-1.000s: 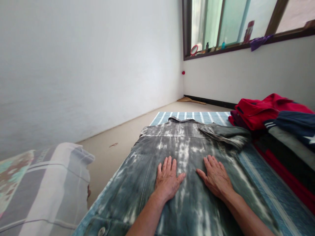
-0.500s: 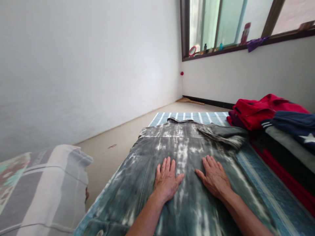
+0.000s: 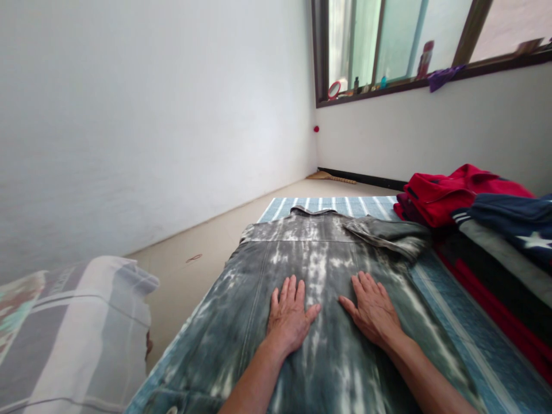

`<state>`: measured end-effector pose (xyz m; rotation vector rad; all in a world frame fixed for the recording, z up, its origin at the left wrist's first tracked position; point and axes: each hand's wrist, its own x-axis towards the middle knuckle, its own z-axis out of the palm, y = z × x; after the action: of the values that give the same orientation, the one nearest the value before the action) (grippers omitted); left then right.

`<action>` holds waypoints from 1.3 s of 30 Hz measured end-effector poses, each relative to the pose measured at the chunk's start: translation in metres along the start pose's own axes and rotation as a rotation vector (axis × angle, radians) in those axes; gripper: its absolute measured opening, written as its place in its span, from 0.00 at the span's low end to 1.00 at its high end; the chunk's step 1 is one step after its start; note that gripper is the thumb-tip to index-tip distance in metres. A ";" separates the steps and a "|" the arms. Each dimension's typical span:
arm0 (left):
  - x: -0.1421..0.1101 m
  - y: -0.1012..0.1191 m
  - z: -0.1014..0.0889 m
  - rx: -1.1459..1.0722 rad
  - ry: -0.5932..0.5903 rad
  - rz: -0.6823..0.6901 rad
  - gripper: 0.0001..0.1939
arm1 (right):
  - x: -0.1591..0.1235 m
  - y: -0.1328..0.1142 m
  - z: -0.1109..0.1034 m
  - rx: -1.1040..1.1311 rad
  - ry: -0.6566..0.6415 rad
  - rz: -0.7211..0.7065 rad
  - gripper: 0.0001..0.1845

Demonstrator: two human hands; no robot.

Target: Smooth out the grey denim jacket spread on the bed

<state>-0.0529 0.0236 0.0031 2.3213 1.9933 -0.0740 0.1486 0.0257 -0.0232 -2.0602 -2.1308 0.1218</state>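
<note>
A narrow room, with white walls (image 3: 150,115) on the left and straight ahead. High on the right, a window (image 3: 371,46), with small bottles, a round red mirror (image 3: 333,89) and a purple cloth (image 3: 440,77) along its sill. Below, a pale floor (image 3: 194,276), and a straw broom (image 3: 330,177) lying at the foot of the far wall. Across the floor, a blue striped mat (image 3: 452,310) running away from the viewer. Along the mat's right side, a heap of folded clothes (image 3: 466,195), red on top, then navy with a white star, then grey and black. At lower left, a bulky striped pillow (image 3: 86,333) just beside the mat.

Flat on the mat, a faded grey-and-white denim jacket (image 3: 328,328), collar (image 3: 313,210) at the far end, a button (image 3: 171,410) at the near edge. Across its upper right, a bunched sleeve (image 3: 388,233) folded inward.

On the jacket's middle, a left hand (image 3: 288,313) and a right hand (image 3: 371,307), well apart from each other on either side of the center. Both palms down and pressing, fingers spread, nothing pinched or gripped.

Step in hand, by the look of it: smoothing the jacket flat. Next need, in all likelihood: the creases around that bunched sleeve.
</note>
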 end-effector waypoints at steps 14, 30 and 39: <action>0.001 0.000 0.000 0.007 0.007 0.004 0.36 | 0.000 0.000 0.000 0.014 -0.003 -0.003 0.36; 0.000 0.001 -0.002 0.003 0.001 0.000 0.36 | 0.001 0.001 0.001 -0.003 -0.011 -0.001 0.36; 0.000 0.005 -0.014 0.028 -0.074 -0.026 0.35 | 0.002 -0.001 -0.003 0.041 -0.049 0.009 0.38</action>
<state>-0.0481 0.0239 0.0170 2.2741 2.0001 -0.1883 0.1478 0.0272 -0.0195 -2.0650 -2.1290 0.2181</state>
